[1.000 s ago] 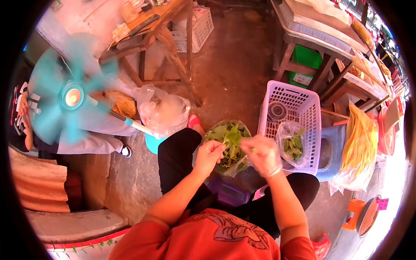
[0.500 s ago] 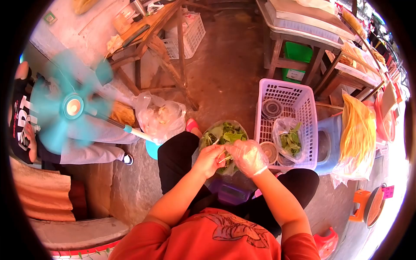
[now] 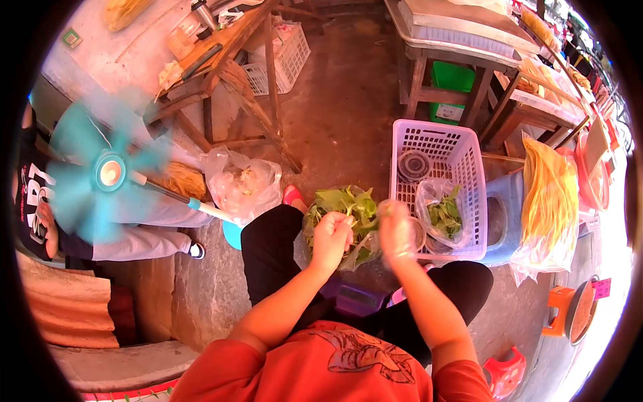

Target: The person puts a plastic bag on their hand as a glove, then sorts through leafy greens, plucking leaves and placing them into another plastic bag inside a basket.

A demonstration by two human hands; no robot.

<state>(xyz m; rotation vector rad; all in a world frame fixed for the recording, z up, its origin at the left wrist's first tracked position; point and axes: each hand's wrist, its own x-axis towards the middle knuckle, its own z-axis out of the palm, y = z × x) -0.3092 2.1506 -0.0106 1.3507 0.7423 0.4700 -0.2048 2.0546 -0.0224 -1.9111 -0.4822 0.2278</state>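
Observation:
My left hand is closed in a pinch on a stem of leafy greens, over the near part of a clear plastic bag. Green leaves fill that bag between my knees. To the right of it is my right hand, in a thin clear glove and blurred by motion, so its fingers cannot be made out. A lilac basket stands to the right, holding a smaller clear bag of greens and round containers.
A turquoise fan spins at the left, before a seated person in grey trousers. A bulging clear bag lies beyond my left knee. Wooden tables stand farther back. Yellow strips in plastic rest on a blue stool.
My hands came together over the greens and are now apart, the right one having moved right. The view has shifted a little.

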